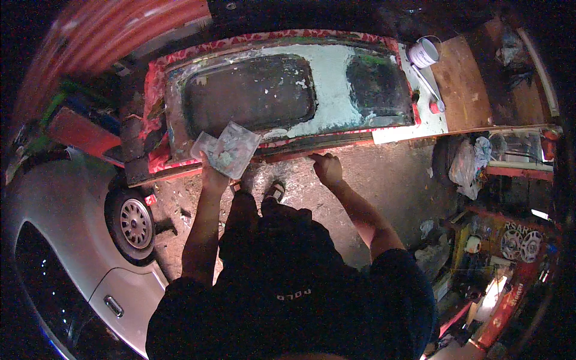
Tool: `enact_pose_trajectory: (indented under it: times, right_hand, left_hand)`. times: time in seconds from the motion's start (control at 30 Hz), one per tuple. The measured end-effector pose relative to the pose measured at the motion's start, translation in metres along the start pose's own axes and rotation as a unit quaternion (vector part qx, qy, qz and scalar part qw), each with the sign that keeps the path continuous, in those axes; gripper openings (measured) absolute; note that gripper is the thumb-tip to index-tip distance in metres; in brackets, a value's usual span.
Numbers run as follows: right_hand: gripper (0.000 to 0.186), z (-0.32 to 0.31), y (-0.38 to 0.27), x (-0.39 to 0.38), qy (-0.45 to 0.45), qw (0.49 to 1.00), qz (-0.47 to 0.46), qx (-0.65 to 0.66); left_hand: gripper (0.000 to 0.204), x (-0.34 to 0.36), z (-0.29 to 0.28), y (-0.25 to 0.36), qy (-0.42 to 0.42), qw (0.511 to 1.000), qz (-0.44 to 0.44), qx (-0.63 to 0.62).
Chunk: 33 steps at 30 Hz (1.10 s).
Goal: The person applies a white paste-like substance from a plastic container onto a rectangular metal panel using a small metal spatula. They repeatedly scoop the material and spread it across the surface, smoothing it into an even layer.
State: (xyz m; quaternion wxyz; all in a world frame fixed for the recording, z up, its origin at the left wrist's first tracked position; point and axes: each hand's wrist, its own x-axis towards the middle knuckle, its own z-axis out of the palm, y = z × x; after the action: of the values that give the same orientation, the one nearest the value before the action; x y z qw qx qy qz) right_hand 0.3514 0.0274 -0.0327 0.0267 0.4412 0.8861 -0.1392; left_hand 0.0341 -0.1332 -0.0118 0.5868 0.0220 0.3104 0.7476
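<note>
My left hand (212,173) grips the lower left side of a flat, square, translucent grey sheet (240,144) with a pale greenish smear in its middle. This sheet is held over the near edge of a large vehicle body panel (330,90), patched in white, grey and dark paint, with two dark recessed areas. Just in front of the work table's near edge, my right hand (327,170) is closed, its fingertips pressed together. Whatever it may pinch is too small or dark to make out. The panel lies flat on a red patterned cloth (155,90).
A white bucket (423,54) stands at the table's far right, near a long pale tool (429,87). On the left a silver car (78,198) with its wheel (133,223) stands close. Shelves with bags (465,165) and a cluttered red rack (504,306) line the right.
</note>
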Motion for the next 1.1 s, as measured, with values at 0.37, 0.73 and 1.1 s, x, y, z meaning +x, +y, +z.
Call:
enact_pose_trajectory:
  times: [0.37, 0.73, 1.1]
  right_hand:
    - [0.028, -0.028, -0.015, 0.077, 0.192, 0.974, 0.076, 0.098]
    - [0.025, 0.02, -0.017, 0.089, 0.176, 0.973, 0.139, 0.056]
    - [0.027, 0.024, -0.065, 0.096, 0.167, 0.96, 0.206, 0.092]
  left_hand:
    - [0.077, 0.005, -0.001, 0.007, -0.059, 0.998, 0.022, 0.011]
    - [0.081, 0.019, -0.015, 0.028, -0.036, 0.999, -0.027, -0.001]
    - [0.082, 0.072, -0.083, 0.085, -0.037, 0.985, -0.17, 0.004]
